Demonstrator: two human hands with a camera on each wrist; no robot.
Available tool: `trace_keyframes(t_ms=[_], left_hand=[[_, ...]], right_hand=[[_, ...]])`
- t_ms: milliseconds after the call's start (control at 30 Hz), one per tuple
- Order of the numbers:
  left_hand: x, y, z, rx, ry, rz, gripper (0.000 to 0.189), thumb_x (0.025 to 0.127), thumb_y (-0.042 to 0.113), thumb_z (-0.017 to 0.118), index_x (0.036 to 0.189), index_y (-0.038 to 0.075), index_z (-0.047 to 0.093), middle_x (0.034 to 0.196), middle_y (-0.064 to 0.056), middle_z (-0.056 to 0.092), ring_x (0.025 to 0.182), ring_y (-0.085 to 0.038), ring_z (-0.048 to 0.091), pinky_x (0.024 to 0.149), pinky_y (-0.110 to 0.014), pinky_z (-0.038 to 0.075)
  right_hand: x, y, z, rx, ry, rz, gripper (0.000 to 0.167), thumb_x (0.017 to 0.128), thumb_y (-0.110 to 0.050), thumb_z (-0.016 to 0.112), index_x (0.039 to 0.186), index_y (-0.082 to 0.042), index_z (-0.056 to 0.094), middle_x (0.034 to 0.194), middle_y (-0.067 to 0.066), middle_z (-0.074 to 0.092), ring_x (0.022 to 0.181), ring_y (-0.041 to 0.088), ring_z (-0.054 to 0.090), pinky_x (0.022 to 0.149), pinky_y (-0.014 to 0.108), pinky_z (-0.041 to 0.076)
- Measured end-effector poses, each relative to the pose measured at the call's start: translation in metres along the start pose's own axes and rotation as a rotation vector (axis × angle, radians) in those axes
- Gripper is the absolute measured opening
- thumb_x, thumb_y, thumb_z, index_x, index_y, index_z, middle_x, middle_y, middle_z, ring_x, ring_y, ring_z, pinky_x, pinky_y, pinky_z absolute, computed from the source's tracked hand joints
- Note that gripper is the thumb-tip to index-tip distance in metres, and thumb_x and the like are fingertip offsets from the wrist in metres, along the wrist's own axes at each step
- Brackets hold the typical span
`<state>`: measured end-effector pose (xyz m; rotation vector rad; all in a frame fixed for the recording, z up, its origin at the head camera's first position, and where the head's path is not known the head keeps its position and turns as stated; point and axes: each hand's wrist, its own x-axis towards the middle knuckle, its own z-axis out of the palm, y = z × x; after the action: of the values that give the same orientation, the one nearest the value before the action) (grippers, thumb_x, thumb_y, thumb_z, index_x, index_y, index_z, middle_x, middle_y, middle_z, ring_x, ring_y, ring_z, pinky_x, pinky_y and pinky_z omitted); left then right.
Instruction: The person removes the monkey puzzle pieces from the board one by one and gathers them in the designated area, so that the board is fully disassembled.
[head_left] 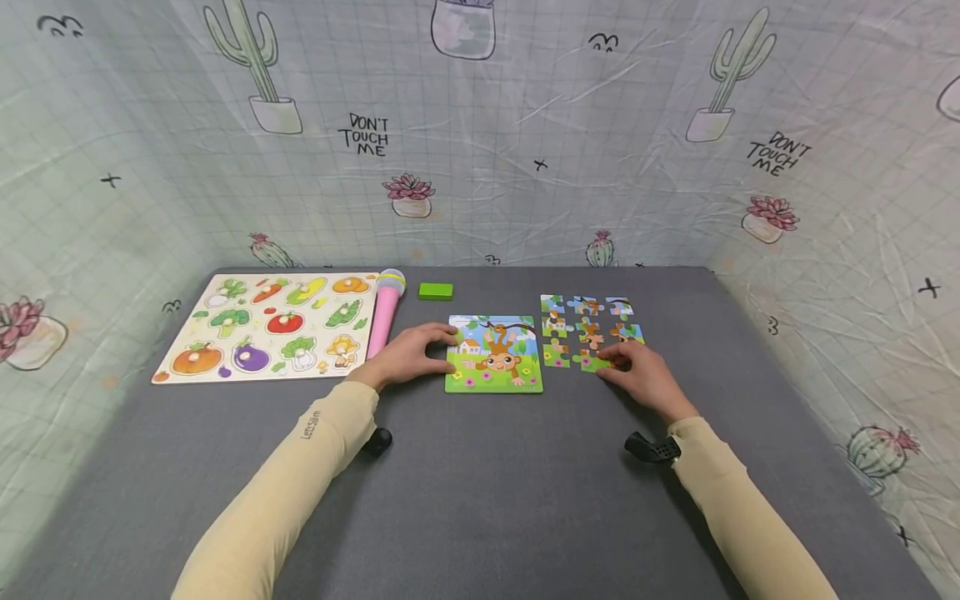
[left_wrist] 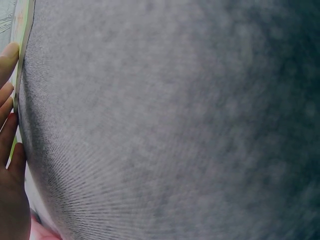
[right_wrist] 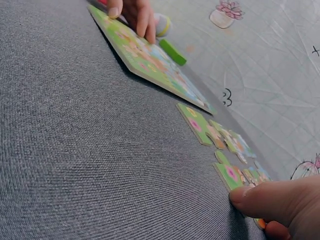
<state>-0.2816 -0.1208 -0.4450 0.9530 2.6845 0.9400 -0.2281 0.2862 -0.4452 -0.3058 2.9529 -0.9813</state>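
A square monkey puzzle board [head_left: 495,354] lies flat at the table's middle. My left hand [head_left: 408,354] rests on its left edge, thumb and fingers spread apart. To the right, several jigsaw pieces [head_left: 556,354] with matching monkey artwork lie in loose rows with gaps between them. At their lower right corner my right hand [head_left: 647,379] pinches a puzzle piece [right_wrist: 260,223], mostly hidden under the fingers. The thumb [right_wrist: 250,195] touches the edge of the neighbouring pink-flower piece [right_wrist: 230,173]. In the left wrist view, only the left fingers [left_wrist: 7,135] and the board's edge show.
A white vegetable puzzle board [head_left: 262,333] lies at the left. Against its right side is a pink toy microphone [head_left: 384,312]. A small green block [head_left: 436,292] sits behind the monkey board. Patterned cloth [head_left: 480,125] walls in the back and sides of the grey table [head_left: 510,500].
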Motion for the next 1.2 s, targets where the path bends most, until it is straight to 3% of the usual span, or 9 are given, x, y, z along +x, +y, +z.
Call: trace_keyframes(t_ms=[233,433,700,833,967,1200], left_hand=[[0.001,0.000,0.000,-0.001,0.001,0.003,0.047,0.084,0.026,0.077,0.124,0.003,0.065,0.142,-0.010,0.052,0.135,-0.028,0.043,0.113,-0.043,0.033],[0.002,-0.001,-0.001,0.014,0.021,0.029,0.046,0.084,0.024,0.076,0.122,0.001,0.065,0.140,-0.013,0.053,0.133,-0.030,0.045,0.111,-0.046,0.034],[0.001,0.003,-0.004,-0.008,-0.001,-0.003,0.048,0.084,0.025,0.078,0.124,0.001,0.065,0.143,-0.012,0.051,0.136,-0.029,0.042,0.113,-0.045,0.032],[0.001,0.005,-0.003,-0.011,-0.017,-0.022,0.050,0.084,0.026,0.078,0.126,0.002,0.064,0.145,-0.010,0.049,0.137,-0.028,0.040,0.114,-0.044,0.031],[0.000,0.006,-0.001,-0.009,-0.027,-0.035,0.051,0.085,0.027,0.077,0.127,0.003,0.063,0.145,-0.009,0.049,0.138,-0.028,0.039,0.114,-0.044,0.030],[0.000,0.005,-0.001,-0.023,-0.025,-0.056,0.050,0.085,0.027,0.077,0.128,0.003,0.063,0.146,-0.008,0.048,0.139,-0.026,0.038,0.115,-0.043,0.029]], right_hand=[[0.003,-0.007,-0.002,0.000,-0.009,0.007,0.028,0.092,-0.020,0.070,0.115,-0.006,0.070,0.109,0.012,0.063,0.095,0.026,0.057,0.081,0.045,0.047],[0.011,-0.041,0.000,0.057,-0.044,-0.023,0.033,0.095,-0.023,0.065,0.121,-0.002,0.066,0.114,0.016,0.064,0.100,0.031,0.061,0.078,0.045,0.052],[0.019,-0.090,0.035,0.234,-0.162,-0.120,0.037,0.097,-0.021,0.062,0.128,-0.002,0.061,0.124,0.014,0.062,0.104,0.028,0.060,0.078,0.040,0.052],[0.019,-0.103,0.052,0.327,-0.215,-0.073,0.038,0.096,-0.020,0.064,0.129,-0.002,0.061,0.122,0.015,0.063,0.099,0.026,0.060,0.075,0.037,0.051],[0.018,-0.104,0.062,0.315,-0.180,-0.044,0.033,0.094,-0.018,0.066,0.125,-0.004,0.065,0.119,0.013,0.062,0.093,0.023,0.057,0.073,0.036,0.047],[0.017,-0.096,0.065,0.214,-0.115,-0.108,0.031,0.090,-0.014,0.070,0.119,-0.004,0.069,0.113,0.013,0.062,0.093,0.024,0.052,0.079,0.040,0.045]])
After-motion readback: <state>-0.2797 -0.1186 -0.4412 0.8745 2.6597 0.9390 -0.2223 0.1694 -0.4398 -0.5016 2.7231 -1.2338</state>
